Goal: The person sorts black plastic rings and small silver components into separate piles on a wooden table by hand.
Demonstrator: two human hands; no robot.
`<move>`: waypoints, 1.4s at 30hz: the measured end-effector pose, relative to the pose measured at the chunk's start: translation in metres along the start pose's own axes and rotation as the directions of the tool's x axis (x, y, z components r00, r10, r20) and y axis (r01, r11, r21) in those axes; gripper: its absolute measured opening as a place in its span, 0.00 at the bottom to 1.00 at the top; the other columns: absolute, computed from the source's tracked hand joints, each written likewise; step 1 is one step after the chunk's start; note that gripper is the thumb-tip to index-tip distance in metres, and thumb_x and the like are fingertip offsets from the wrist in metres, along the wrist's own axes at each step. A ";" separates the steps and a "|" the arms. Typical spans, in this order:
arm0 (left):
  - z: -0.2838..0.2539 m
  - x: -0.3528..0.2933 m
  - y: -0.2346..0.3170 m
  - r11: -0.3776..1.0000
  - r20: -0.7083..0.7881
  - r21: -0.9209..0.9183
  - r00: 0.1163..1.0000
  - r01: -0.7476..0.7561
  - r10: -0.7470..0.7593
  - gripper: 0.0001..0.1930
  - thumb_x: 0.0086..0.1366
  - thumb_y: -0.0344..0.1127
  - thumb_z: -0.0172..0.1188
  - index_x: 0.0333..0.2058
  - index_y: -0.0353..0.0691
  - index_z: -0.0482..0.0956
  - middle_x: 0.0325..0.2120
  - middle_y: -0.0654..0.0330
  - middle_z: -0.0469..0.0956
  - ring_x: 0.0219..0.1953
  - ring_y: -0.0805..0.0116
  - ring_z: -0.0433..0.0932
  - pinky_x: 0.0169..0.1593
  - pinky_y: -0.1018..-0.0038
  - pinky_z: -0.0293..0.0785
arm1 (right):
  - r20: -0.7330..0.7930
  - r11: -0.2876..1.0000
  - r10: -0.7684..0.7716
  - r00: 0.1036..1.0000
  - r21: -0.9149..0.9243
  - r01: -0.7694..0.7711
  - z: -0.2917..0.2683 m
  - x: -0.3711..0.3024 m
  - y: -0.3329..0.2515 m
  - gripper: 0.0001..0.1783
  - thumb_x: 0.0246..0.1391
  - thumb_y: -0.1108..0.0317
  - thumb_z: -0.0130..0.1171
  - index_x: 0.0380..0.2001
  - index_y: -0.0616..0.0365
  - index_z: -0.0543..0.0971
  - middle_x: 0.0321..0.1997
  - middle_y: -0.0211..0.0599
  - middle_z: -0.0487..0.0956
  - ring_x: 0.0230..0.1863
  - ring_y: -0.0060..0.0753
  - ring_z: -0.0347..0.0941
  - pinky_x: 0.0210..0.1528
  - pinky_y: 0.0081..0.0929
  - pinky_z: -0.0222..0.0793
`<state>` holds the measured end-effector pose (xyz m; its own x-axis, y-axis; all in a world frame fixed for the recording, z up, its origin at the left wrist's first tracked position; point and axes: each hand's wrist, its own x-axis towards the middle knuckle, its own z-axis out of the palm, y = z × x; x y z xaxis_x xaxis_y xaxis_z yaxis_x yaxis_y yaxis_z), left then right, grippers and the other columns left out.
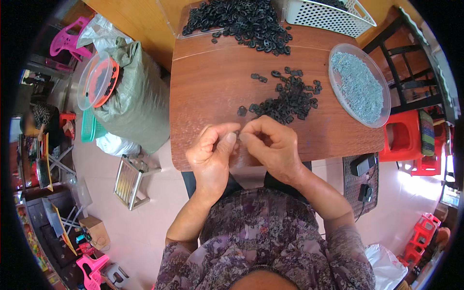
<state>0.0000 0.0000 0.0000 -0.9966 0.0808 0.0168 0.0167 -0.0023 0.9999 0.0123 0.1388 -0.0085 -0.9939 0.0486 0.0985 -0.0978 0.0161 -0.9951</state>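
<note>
Work looks unfinished, small black plastic pieces (292, 98) lying heaped on the brown wooden table (208, 82) just beyond the left hand (210, 155) and right hand (279, 146), thumbs close to forefingers, any pinched piece and the finished count impossible to tell.

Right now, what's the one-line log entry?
left hand, right hand: close together over table | anything held: unclear | beyond: black pieces, piled | at right: tray, silvery pieces

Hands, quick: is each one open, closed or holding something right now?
Left hand: fingers curled, thumb near forefinger; whether it holds anything can't be told.
Right hand: fingers curled in; any held piece can't be made out.
</note>
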 end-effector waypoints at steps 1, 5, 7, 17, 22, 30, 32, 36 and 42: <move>0.001 -0.001 -0.002 0.999 -0.007 0.037 1.000 -0.022 0.022 0.07 0.60 0.20 0.54 0.35 0.33 0.78 0.26 0.66 0.70 0.26 0.81 0.69 0.29 0.84 0.67 | -0.001 0.999 -0.019 1.000 -0.027 0.019 -0.001 -0.001 0.001 0.01 0.52 0.77 0.57 0.28 0.61 0.76 0.28 0.24 0.72 0.27 0.09 0.66 0.26 0.11 0.62; 0.001 -0.002 -0.002 0.992 0.000 0.099 0.996 -0.084 0.084 0.06 0.59 0.19 0.54 0.34 0.32 0.78 0.25 0.67 0.70 0.24 0.82 0.69 0.26 0.85 0.66 | -0.011 0.989 -0.092 0.996 -0.119 0.090 0.002 0.001 0.005 0.02 0.50 0.79 0.57 0.27 0.62 0.75 0.25 0.25 0.68 0.24 0.11 0.64 0.23 0.13 0.60; 0.005 -0.003 0.000 0.999 -0.008 0.029 0.999 -0.041 0.042 0.06 0.60 0.19 0.53 0.34 0.32 0.78 0.25 0.67 0.70 0.23 0.82 0.69 0.24 0.84 0.65 | -0.016 0.984 -0.126 0.992 -0.127 0.123 0.003 0.001 0.007 0.02 0.49 0.79 0.57 0.27 0.62 0.74 0.24 0.26 0.68 0.23 0.13 0.64 0.23 0.15 0.60; 0.005 0.011 -0.010 0.974 -0.020 -0.216 0.997 0.069 -0.075 0.07 0.62 0.23 0.55 0.38 0.29 0.76 0.24 0.64 0.73 0.22 0.79 0.71 0.27 0.83 0.69 | 0.081 0.921 -0.252 0.964 -0.287 0.264 -0.025 0.026 -0.007 0.05 0.47 0.71 0.61 0.25 0.60 0.77 0.27 0.40 0.76 0.30 0.39 0.71 0.35 0.33 0.67; 0.003 0.017 -0.012 0.947 -0.038 -0.305 0.992 0.104 -0.121 0.09 0.61 0.25 0.56 0.39 0.28 0.77 0.25 0.57 0.77 0.24 0.73 0.73 0.26 0.79 0.71 | 0.118 0.506 -0.433 0.894 -0.789 0.349 -0.087 0.091 0.011 0.09 0.44 0.71 0.61 0.31 0.61 0.79 0.29 0.41 0.74 0.36 0.45 0.68 0.38 0.36 0.65; -0.006 0.016 -0.013 0.915 -0.009 -0.324 0.966 0.241 -0.257 0.09 0.60 0.26 0.57 0.38 0.29 0.77 0.26 0.54 0.78 0.22 0.72 0.75 0.26 0.78 0.72 | 0.363 0.180 -0.337 0.868 -0.881 0.438 -0.091 0.129 0.035 0.03 0.39 0.73 0.59 0.19 0.60 0.77 0.26 0.44 0.74 0.35 0.47 0.69 0.36 0.39 0.68; -0.007 0.017 -0.011 0.895 0.033 -0.355 0.960 0.270 -0.277 0.07 0.61 0.24 0.56 0.38 0.29 0.78 0.28 0.54 0.78 0.25 0.74 0.75 0.27 0.80 0.73 | 0.393 0.138 -0.311 0.865 -0.882 0.451 -0.091 0.129 0.032 0.08 0.40 0.72 0.62 0.27 0.59 0.75 0.28 0.40 0.73 0.37 0.47 0.68 0.37 0.41 0.66; -0.005 0.019 -0.009 0.871 0.043 -0.399 0.954 0.288 -0.296 0.07 0.61 0.23 0.55 0.38 0.28 0.77 0.28 0.54 0.78 0.25 0.74 0.76 0.27 0.80 0.73 | 0.348 0.286 -0.373 0.860 -0.839 0.463 -0.088 0.112 0.024 0.08 0.41 0.73 0.62 0.27 0.59 0.73 0.27 0.40 0.73 0.34 0.47 0.70 0.35 0.40 0.66; 0.011 0.026 -0.009 0.806 0.042 -0.536 0.962 0.251 -0.271 0.05 0.62 0.24 0.54 0.36 0.29 0.75 0.29 0.56 0.77 0.26 0.72 0.76 0.29 0.79 0.74 | 0.175 0.694 -0.345 0.922 -0.613 0.377 -0.042 0.050 -0.006 0.07 0.43 0.75 0.61 0.29 0.61 0.74 0.26 0.41 0.73 0.28 0.45 0.71 0.29 0.34 0.66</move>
<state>-0.0253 0.0130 -0.0088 -0.9595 0.1198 -0.2550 -0.2796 -0.5158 0.8098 -0.0352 0.1830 0.0026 -0.8914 -0.1356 0.4325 -0.4115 0.6421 -0.6469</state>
